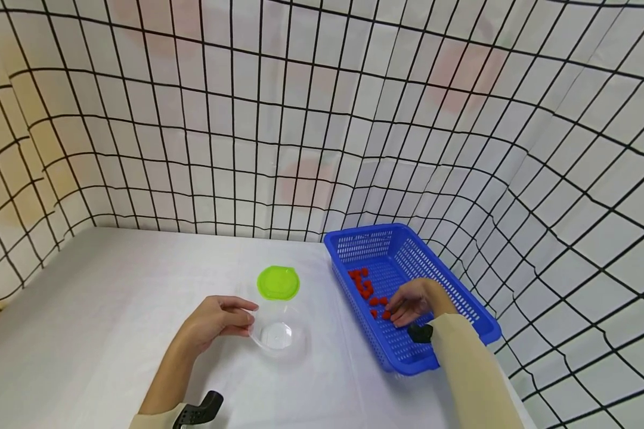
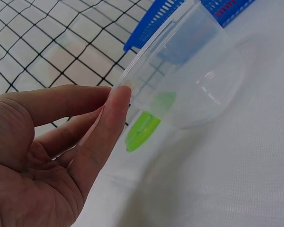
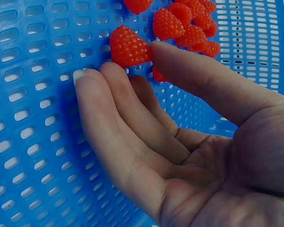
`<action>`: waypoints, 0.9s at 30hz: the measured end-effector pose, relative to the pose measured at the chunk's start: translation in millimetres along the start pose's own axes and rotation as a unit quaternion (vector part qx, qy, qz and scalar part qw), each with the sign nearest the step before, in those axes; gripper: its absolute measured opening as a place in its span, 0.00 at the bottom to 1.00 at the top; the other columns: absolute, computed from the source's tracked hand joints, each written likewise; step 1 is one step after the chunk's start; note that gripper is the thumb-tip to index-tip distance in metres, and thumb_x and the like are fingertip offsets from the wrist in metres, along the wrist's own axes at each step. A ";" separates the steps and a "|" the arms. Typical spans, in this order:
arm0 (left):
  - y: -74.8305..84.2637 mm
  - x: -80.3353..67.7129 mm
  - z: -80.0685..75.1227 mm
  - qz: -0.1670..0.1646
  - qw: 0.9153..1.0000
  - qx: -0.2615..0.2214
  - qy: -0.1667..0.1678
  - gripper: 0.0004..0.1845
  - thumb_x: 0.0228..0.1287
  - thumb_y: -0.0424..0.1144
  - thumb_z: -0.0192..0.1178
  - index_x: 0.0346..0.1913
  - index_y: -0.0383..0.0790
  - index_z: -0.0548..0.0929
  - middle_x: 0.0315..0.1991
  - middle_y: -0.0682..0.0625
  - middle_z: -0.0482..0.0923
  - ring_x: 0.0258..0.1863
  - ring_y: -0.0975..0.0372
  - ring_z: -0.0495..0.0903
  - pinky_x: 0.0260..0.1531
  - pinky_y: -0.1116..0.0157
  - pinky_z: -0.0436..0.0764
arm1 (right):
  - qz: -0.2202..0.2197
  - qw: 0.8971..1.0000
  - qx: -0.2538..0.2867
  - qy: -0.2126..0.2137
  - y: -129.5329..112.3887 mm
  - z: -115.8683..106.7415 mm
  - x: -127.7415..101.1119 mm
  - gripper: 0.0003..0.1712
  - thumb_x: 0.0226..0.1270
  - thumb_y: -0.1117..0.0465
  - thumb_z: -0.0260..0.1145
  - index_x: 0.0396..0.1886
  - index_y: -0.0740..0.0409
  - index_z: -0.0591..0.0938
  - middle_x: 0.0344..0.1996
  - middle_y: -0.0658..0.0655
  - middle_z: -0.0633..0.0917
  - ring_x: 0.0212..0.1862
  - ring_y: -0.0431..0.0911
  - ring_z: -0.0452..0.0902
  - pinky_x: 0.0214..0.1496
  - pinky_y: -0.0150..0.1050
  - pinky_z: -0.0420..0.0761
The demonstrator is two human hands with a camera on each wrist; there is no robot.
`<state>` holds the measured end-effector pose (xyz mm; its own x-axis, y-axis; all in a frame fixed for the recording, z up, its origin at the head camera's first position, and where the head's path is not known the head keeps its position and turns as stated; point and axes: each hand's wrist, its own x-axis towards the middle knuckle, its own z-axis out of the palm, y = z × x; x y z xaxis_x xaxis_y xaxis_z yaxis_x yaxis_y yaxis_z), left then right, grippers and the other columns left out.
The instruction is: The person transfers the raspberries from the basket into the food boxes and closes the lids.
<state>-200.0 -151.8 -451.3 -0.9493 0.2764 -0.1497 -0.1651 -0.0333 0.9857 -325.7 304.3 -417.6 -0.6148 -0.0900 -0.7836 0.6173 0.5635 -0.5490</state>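
Note:
A clear plastic bowl (image 1: 276, 335) stands on the white table, its rim between the thumb and fingers of my left hand (image 1: 222, 322). In the left wrist view, the thumb lies over the bowl's rim (image 2: 149, 49) with the fingertips behind it. My right hand (image 1: 414, 301) reaches down into the blue basket (image 1: 432, 357). There its thumb and fingertips pinch one red raspberry (image 3: 128, 46) from either side, low over the perforated floor. More raspberries (image 1: 361, 283) lie in a loose cluster along the basket's left side.
A lime-green lid (image 1: 278, 283) lies on the table just behind the bowl. White sheeting behind a black wire grid (image 1: 311, 137) walls in the back and sides. The basket stands close to the grid on the right.

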 end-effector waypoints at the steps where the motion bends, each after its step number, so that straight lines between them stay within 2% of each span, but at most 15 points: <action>1: 0.4 -0.1 -0.1 0.000 1.000 0.001 0.000 0.26 0.61 0.28 0.66 0.58 0.15 0.76 0.35 0.47 0.85 0.30 0.63 0.86 0.39 0.64 0.90 | 0.000 1.000 0.004 -0.002 0.1 -0.2 0.3 0.10 0.69 0.66 0.67 0.43 0.71 0.86 0.32 0.64 0.89 0.33 0.52 0.90 0.46 0.42 0.90; 12: -0.4 0.2 -1.0 0.002 1.000 0.000 -0.001 0.25 0.61 0.27 0.66 0.58 0.14 0.76 0.34 0.47 0.85 0.30 0.63 0.85 0.39 0.64 0.90 | -0.014 1.000 0.018 -0.009 3.8 -4.4 2.5 0.07 0.68 0.69 0.65 0.39 0.72 0.85 0.29 0.63 0.89 0.32 0.50 0.89 0.43 0.40 0.90; 17: -1.7 0.9 -2.0 0.006 1.000 0.003 -0.001 0.25 0.61 0.27 0.66 0.58 0.14 0.75 0.34 0.48 0.85 0.30 0.63 0.85 0.39 0.64 0.90 | -0.007 0.999 0.035 -0.009 3.8 -6.6 2.8 0.07 0.67 0.71 0.65 0.39 0.72 0.85 0.28 0.63 0.88 0.31 0.50 0.89 0.43 0.40 0.90; 21: -2.5 1.0 -2.0 0.004 1.000 0.000 0.000 0.25 0.61 0.27 0.66 0.58 0.14 0.75 0.35 0.48 0.85 0.30 0.63 0.85 0.39 0.64 0.90 | -0.001 0.999 0.034 -0.007 2.8 -5.2 1.1 0.11 0.68 0.69 0.65 0.47 0.73 0.82 0.32 0.66 0.88 0.33 0.54 0.90 0.46 0.45 0.90; 24: -2.6 0.6 -1.9 0.002 1.000 -0.001 0.002 0.25 0.61 0.27 0.66 0.58 0.14 0.75 0.35 0.48 0.85 0.30 0.63 0.85 0.39 0.64 0.90 | 0.004 0.999 0.023 -0.021 0.9 -3.5 -1.0 0.18 0.71 0.66 0.64 0.56 0.73 0.79 0.35 0.68 0.88 0.35 0.56 0.90 0.46 0.46 0.90; 27: -2.5 0.0 -1.9 0.001 1.000 -0.002 0.004 0.25 0.61 0.27 0.65 0.58 0.14 0.75 0.35 0.48 0.85 0.30 0.63 0.85 0.39 0.64 0.90 | 0.008 0.999 0.017 -0.034 -2.4 -0.6 -2.2 0.22 0.73 0.65 0.63 0.61 0.74 0.76 0.37 0.69 0.88 0.35 0.56 0.90 0.47 0.46 0.89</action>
<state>-200.1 -153.5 -453.9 -0.9516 0.2695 -0.1478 -0.1640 -0.0382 0.9857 -326.1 303.6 -414.4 -0.5715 -0.1372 -0.8091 0.6431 0.5376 -0.5454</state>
